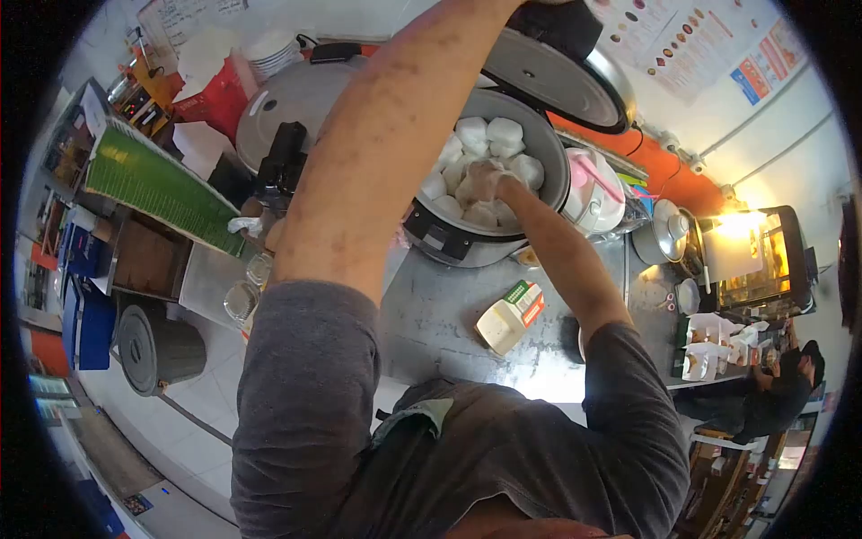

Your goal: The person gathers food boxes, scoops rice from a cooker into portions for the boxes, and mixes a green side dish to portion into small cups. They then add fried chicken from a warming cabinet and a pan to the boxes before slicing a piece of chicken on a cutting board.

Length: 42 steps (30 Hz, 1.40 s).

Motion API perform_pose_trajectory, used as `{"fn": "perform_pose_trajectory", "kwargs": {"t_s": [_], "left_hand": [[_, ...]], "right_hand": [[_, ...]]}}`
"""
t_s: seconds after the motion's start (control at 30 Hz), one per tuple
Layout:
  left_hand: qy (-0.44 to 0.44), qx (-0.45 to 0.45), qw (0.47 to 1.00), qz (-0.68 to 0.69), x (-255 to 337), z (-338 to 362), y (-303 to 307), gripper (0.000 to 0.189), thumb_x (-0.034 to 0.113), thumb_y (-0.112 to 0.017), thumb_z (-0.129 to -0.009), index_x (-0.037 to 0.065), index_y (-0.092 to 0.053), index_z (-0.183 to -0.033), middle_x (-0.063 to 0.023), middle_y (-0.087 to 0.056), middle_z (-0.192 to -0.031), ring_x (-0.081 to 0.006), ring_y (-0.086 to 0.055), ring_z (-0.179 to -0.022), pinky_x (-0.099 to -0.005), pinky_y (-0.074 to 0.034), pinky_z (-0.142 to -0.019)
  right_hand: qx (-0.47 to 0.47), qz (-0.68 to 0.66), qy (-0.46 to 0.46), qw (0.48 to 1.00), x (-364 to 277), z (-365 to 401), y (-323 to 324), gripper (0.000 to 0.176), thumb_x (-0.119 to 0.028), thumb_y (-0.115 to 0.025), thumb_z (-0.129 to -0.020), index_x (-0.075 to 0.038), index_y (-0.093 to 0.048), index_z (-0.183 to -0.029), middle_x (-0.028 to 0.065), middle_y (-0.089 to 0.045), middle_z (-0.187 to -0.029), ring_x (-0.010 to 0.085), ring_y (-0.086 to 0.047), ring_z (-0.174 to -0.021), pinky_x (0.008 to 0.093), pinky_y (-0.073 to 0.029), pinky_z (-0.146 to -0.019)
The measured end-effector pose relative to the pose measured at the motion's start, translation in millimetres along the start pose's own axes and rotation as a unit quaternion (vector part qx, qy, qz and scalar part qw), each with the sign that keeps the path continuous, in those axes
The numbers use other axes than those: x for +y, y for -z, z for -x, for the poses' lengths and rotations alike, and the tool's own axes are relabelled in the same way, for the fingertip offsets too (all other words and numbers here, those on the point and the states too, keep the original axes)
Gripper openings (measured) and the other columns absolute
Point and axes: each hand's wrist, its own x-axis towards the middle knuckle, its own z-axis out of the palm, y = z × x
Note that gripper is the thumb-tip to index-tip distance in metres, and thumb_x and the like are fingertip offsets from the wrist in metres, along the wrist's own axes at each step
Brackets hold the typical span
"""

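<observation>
A large rice cooker [557, 184] stands open in front of me, filled with several round white bundles [505, 135] that look like rice wrapped in clear plastic. My right hand [487, 182] reaches down into the pot, its fingers closed around one of these bundles and partly hidden by the plastic. Raised high, my left arm crosses the view to the top of the tilted lid [557, 81]. Only a sliver of my left hand [549, 3] shows there by the lid's black handle; its fingers are cut off by the frame's edge.
An open paper food box [505, 325] lies on the metal counter [431, 314]. A second, closed cooker [278, 112] stands left. At right are a pink-and-white cooker [593, 193], a lidded pot [660, 235] and a lit display case [763, 260]. A person [777, 391] works beyond.
</observation>
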Motion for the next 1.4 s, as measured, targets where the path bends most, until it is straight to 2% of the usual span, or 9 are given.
{"fn": "perform_pose_trajectory", "kwargs": {"t_s": [0.13,0.33,0.53,0.6,0.67,0.77,1.17,1.23,1.4], "left_hand": [[0.049,0.006,0.998,0.041,2,65,-4,0.068,0.052,-0.065,-0.074,0.005,-0.055,-0.123,-0.0210,-0.058,-0.120,-0.0330,-0.057,-0.111,-0.0413,-0.044,-0.095],[-0.122,0.203,0.971,0.041,-76,213,-120,0.051,0.029,-0.078,-0.068,0.008,-0.059,-0.111,-0.0101,-0.063,-0.101,-0.0322,-0.056,-0.099,-0.0412,-0.042,-0.088],[0.043,0.337,0.940,0.029,-48,351,-254,0.066,0.031,-0.074,-0.074,0.000,-0.044,-0.125,-0.0181,-0.046,-0.119,-0.0313,-0.043,-0.112,-0.0423,-0.031,-0.098],[0.013,0.085,0.953,0.290,16,363,-290,0.069,0.034,-0.069,-0.080,0.000,-0.039,-0.132,-0.0157,-0.045,-0.130,-0.0301,-0.039,-0.123,-0.0434,-0.031,-0.102],[0.134,-0.088,0.714,0.681,75,365,-333,0.071,0.030,-0.067,-0.084,0.000,-0.032,-0.138,-0.0121,-0.043,-0.134,-0.0252,-0.038,-0.126,-0.0399,-0.031,-0.105],[0.214,-0.162,0.537,0.800,121,351,-371,0.063,0.016,-0.065,-0.086,0.000,-0.033,-0.138,-0.0097,-0.042,-0.136,-0.0204,-0.042,-0.124,-0.0332,-0.038,-0.101],[0.297,-0.166,0.694,0.634,212,329,-533,0.066,0.006,-0.075,-0.075,-0.001,-0.043,-0.131,-0.0159,-0.047,-0.131,-0.0197,-0.056,-0.106,-0.0302,-0.054,-0.077],[0.296,-0.167,0.724,0.600,213,331,-546,0.064,0.007,-0.075,-0.076,-0.001,-0.043,-0.131,-0.0155,-0.047,-0.131,-0.0201,-0.057,-0.103,-0.0297,-0.057,-0.070],[0.309,-0.155,0.709,0.615,209,343,-558,0.062,0.006,-0.073,-0.077,-0.001,-0.042,-0.131,-0.0145,-0.048,-0.130,-0.0209,-0.057,-0.104,-0.0309,-0.057,-0.075]], "right_hand": [[0.382,-0.191,0.127,0.895,-38,164,8,0.057,-0.029,-0.077,-0.062,-0.007,-0.059,-0.112,0.0164,-0.063,-0.104,0.0246,-0.061,-0.098,0.0317,-0.047,-0.086],[0.311,-0.576,0.189,0.732,-45,298,-92,0.065,-0.002,-0.080,-0.059,-0.007,-0.052,-0.118,0.0104,-0.055,-0.116,0.0218,-0.054,-0.109,0.0356,-0.044,-0.094],[0.313,-0.718,0.078,0.617,-5,359,-153,0.079,-0.002,-0.085,-0.056,-0.006,-0.045,-0.123,0.0071,-0.052,-0.121,0.0190,-0.048,-0.118,0.0351,-0.039,-0.102],[0.333,-0.704,0.070,0.623,12,370,-166,0.079,-0.002,-0.085,-0.056,-0.006,-0.045,-0.123,0.0074,-0.052,-0.121,0.0190,-0.048,-0.117,0.0349,-0.039,-0.101],[0.346,-0.688,0.063,0.634,33,382,-180,0.079,-0.003,-0.086,-0.056,-0.006,-0.045,-0.123,0.0077,-0.052,-0.122,0.0190,-0.048,-0.117,0.0347,-0.040,-0.100],[0.335,-0.661,0.058,0.669,72,404,-206,0.076,0.001,-0.080,-0.060,-0.004,-0.042,-0.126,0.0108,-0.050,-0.123,0.0210,-0.050,-0.114,0.0344,-0.042,-0.098],[0.275,-0.734,-0.030,0.620,222,416,-329,0.043,-0.008,-0.076,-0.072,-0.002,-0.052,-0.107,0.0065,-0.056,-0.099,0.0167,-0.058,-0.093,0.0318,-0.049,-0.079],[0.339,-0.471,-0.019,0.814,246,405,-339,0.026,-0.010,-0.076,-0.073,-0.001,-0.059,-0.091,0.0062,-0.059,-0.087,0.0155,-0.060,-0.082,0.0297,-0.052,-0.069],[0.179,-0.709,-0.016,0.682,244,398,-336,0.019,-0.007,-0.073,-0.076,0.003,-0.061,-0.086,0.0094,-0.064,-0.079,0.0136,-0.062,-0.070,0.0251,-0.053,-0.060]]}}
